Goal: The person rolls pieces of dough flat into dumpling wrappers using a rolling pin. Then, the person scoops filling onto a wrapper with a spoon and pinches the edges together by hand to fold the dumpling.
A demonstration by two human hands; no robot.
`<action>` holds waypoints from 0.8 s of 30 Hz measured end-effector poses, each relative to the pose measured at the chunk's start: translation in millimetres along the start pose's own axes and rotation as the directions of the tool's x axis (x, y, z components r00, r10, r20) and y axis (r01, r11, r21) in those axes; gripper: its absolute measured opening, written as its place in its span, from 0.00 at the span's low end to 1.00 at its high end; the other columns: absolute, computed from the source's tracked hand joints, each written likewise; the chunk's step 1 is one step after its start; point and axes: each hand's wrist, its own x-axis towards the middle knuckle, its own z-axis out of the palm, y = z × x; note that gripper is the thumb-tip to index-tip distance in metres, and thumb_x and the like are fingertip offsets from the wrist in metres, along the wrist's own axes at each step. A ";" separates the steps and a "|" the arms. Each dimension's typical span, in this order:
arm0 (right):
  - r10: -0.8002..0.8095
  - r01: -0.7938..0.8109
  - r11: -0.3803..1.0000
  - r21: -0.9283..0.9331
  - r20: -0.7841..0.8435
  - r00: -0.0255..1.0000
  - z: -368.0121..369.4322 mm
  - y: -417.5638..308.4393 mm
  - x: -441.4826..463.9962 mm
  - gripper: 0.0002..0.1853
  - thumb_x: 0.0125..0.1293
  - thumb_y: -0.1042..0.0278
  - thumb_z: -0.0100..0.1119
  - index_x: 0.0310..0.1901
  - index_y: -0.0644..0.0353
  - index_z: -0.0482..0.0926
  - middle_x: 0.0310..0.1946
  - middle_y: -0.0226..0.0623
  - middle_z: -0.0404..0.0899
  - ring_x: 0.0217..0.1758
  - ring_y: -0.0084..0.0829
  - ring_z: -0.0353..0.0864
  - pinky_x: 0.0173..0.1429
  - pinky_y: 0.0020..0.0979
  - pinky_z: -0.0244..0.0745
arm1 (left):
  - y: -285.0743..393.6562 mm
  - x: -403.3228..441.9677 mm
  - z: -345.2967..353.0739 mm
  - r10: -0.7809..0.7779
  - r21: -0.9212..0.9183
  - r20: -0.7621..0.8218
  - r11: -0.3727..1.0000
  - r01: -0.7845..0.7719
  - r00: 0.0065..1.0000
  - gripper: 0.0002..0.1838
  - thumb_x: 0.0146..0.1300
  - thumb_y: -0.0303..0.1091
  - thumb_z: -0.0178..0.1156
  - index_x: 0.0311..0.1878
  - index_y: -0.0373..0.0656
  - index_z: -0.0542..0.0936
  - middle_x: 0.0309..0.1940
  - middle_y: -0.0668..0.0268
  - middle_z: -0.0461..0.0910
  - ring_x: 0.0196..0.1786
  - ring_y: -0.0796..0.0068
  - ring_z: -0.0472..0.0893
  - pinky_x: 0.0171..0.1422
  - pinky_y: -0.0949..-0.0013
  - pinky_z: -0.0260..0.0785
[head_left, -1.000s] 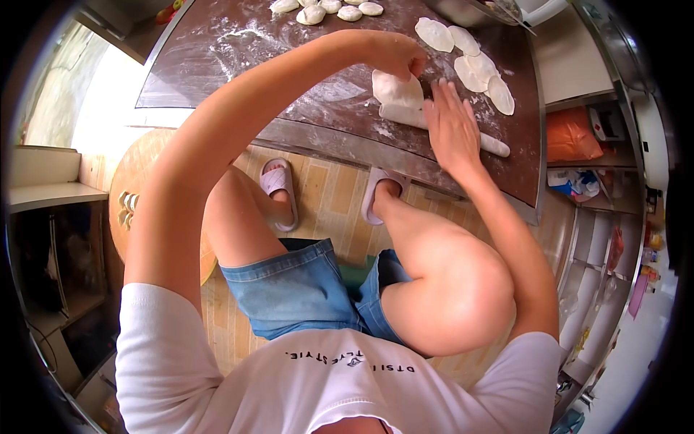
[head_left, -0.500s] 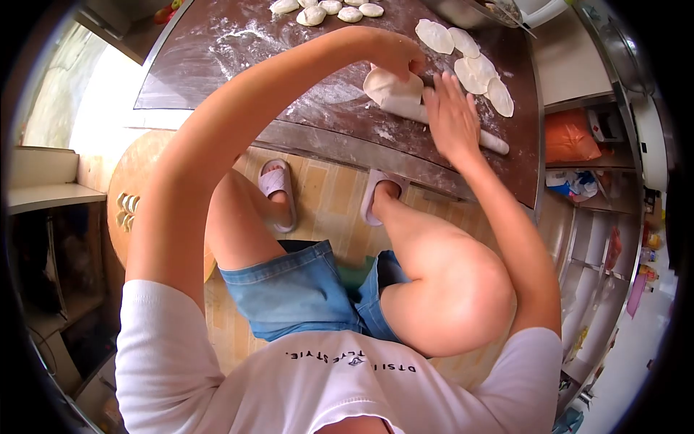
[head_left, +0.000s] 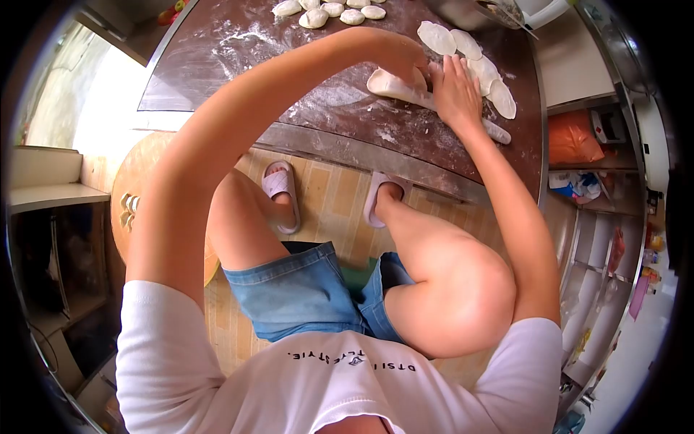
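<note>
My left hand [head_left: 401,58] curls over the far edge of a flattened dough wrapper [head_left: 387,83], its fingers closed on the dough and partly hidden by the wrist. My right hand [head_left: 457,94] lies flat with fingers stretched out on top of a pale rolling pin [head_left: 497,132]. The pin lies slantwise on the floured brown table [head_left: 340,112], its left part against the wrapper. Just beyond my right hand, several rolled wrappers [head_left: 500,99] overlap in a row.
Several small dough rounds [head_left: 313,18] sit at the back of the table. A metal bowl [head_left: 473,13] stands at the far right. On the left, a round wooden board [head_left: 141,163] holds several small pieces. Shelves with an orange bag [head_left: 573,137] are to the right.
My right hand has slid forward along with the rolling pin, away from my body. The pin now covers more of the wrapper, and my left hand stays at its far edge.
</note>
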 end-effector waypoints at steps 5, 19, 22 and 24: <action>-0.120 0.116 0.990 0.081 0.046 0.992 -11.6 -4.9 -61.3 0.30 0.68 0.51 0.36 0.62 0.68 0.59 0.65 0.51 0.57 0.70 0.45 0.52 0.70 0.47 0.45 | 2.2 5.9 0.1 -0.004 0.066 0.058 0.998 0.000 0.998 0.18 0.44 0.30 0.57 0.43 0.39 0.78 0.37 0.56 0.79 0.39 0.63 0.78 0.46 0.66 0.69; -0.170 0.162 0.981 0.106 0.071 0.983 -24.0 -7.7 -75.1 0.29 0.69 0.53 0.38 0.60 0.70 0.62 0.62 0.55 0.59 0.69 0.46 0.54 0.69 0.47 0.48 | 5.0 -1.2 -2.1 0.016 -0.048 -0.008 0.999 -0.016 1.000 0.13 0.45 0.32 0.58 0.36 0.38 0.79 0.30 0.58 0.80 0.37 0.62 0.79 0.42 0.64 0.70; -0.193 0.183 0.973 0.143 0.064 0.979 -29.8 -12.1 -92.4 0.28 0.69 0.53 0.38 0.60 0.70 0.62 0.62 0.55 0.60 0.69 0.46 0.54 0.69 0.47 0.47 | -0.8 -1.3 -2.8 -0.026 -0.153 0.011 0.988 0.027 1.000 0.13 0.45 0.32 0.59 0.35 0.38 0.79 0.30 0.58 0.80 0.36 0.62 0.79 0.42 0.63 0.70; -0.162 0.159 0.984 0.083 0.027 0.986 -16.2 -7.5 -70.3 0.29 0.69 0.52 0.37 0.60 0.70 0.62 0.62 0.55 0.60 0.69 0.46 0.54 0.69 0.47 0.46 | -5.1 1.1 0.9 -0.006 -0.098 -0.008 0.995 0.005 1.000 0.13 0.45 0.32 0.59 0.35 0.38 0.79 0.30 0.58 0.80 0.36 0.62 0.79 0.41 0.62 0.70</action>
